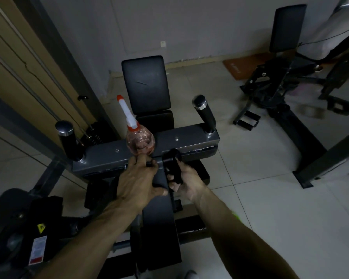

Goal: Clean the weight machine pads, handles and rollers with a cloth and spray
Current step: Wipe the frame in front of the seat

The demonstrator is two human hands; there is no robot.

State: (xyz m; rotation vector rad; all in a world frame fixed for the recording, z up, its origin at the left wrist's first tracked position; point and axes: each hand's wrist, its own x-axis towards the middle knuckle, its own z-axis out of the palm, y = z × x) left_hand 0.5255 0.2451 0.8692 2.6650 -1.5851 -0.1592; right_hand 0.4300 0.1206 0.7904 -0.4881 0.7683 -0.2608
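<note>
Right, weight machine (145, 83) dead centre. Grey crossbar (189, 141) carries the spray bottle (140, 141), upright near its middle. Left hand (137, 182) clamps the centre pad (159, 228) at its top end, thumb across. Right hand (187, 184) just beside it, fist closed on the black cloth (173, 166) at the crossbar's front edge.

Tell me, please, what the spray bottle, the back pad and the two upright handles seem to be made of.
Spray bottle: clear, glossy plastic, as pinkish liquid shows through; its nozzle is opaque white and orange plastic.
Back pad: probably black vinyl or a leather-like cover, with soft sheen and rounded edges.
Handles: matte black grips, likely rubber or foam, with shiny metal-looking caps.
</note>
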